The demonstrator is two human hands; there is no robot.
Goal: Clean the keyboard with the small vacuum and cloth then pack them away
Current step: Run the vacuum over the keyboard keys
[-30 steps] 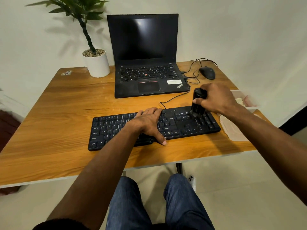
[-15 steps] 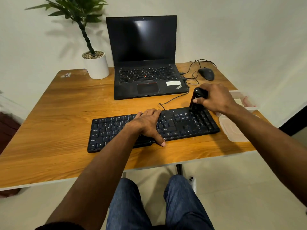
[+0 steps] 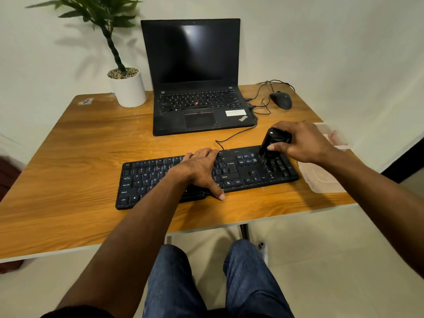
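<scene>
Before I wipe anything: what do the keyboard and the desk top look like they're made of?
Keyboard: looks like matte black plastic, with printed white legends and little glare. Desk top: wood-look surface, orange-brown grain with a soft sheen and a pale edge; whether laminate or solid wood is unclear.

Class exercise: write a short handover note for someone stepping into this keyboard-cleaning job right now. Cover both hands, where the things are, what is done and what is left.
Left hand: flat on the middle of the keyboard, steadying it.
Right hand: grips the small vacuum, nozzle down on the keys at the right end.
Clear container and its lid lie on the table, right of the keyboard.
Cloth: not clearly visible.
Done: vacuuming under way at the right end.
Left: finish vacuuming, wipe with the cloth, pack both away.
</scene>
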